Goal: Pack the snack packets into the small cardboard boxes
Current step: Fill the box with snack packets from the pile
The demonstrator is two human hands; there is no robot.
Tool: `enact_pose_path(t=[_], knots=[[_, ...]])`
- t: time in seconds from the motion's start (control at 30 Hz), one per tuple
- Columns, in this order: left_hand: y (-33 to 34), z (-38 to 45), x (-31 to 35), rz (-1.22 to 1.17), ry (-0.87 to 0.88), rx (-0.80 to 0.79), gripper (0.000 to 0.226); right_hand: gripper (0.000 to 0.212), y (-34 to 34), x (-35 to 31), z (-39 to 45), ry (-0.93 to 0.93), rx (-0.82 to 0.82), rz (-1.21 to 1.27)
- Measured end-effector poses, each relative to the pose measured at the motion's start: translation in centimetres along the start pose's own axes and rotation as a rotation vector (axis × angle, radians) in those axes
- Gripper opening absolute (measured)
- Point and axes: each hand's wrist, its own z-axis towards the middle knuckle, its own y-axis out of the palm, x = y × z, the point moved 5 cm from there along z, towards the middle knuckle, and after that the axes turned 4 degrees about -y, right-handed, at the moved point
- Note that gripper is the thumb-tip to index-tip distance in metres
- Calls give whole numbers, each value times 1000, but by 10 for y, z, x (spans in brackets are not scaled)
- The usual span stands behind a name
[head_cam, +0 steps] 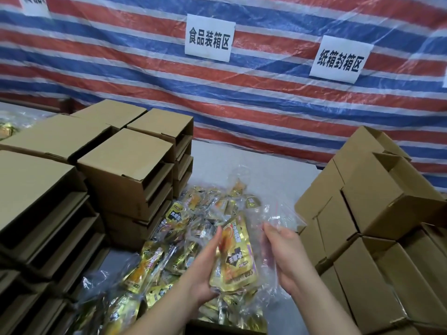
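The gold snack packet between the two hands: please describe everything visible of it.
The gold snack packet is a flat, shiny foil pouch with an orange picture and black lettering. It stands nearly upright, above the heap of similar packets. The left hand holds its left edge; clear plastic wrap, held by the right hand, lies against its right side.

Left hand [205, 269] holding gold snack packet [233, 257], right hand [283, 252] gripping clear bag [278, 221] — cardboard boxes [125, 165] alongside

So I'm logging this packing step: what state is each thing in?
Left hand: holds the yellow foil snack packet.
Right hand: pinches the clear plastic bag.
Brown cardboard boxes, left stacks: closed.
Brown cardboard boxes, right stack: top flaps raised.
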Motion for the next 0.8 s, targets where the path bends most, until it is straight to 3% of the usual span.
enact_pose_path(t=[0.07,0.17,0.27,0.33,0.4,0.53,0.7,0.8], knots=[[-5,-1,12,-11,59,50,50,37,-9,10,7,-51,54,-172],[-1,-6,23,66,82,53,34,10,-16,18,7,-123,121,-386],[4,-10,28,163,105,101,47,51,-12,3,-1,-336,182,-532],[10,-11,31,213,177,137,69,70,5,-5,-8,-371,71,-615],[19,-14,31,282,259,168,84,87,23,-1,-12,-262,-95,-635],[27,-13,31,297,319,145,69,98,43,5,-23,-149,-183,-350],[35,-19,36,314,335,87,67,62,37,11,-19,-58,-312,179],[43,-22,33,369,329,79,81,49,34,12,-19,-68,-362,269]])
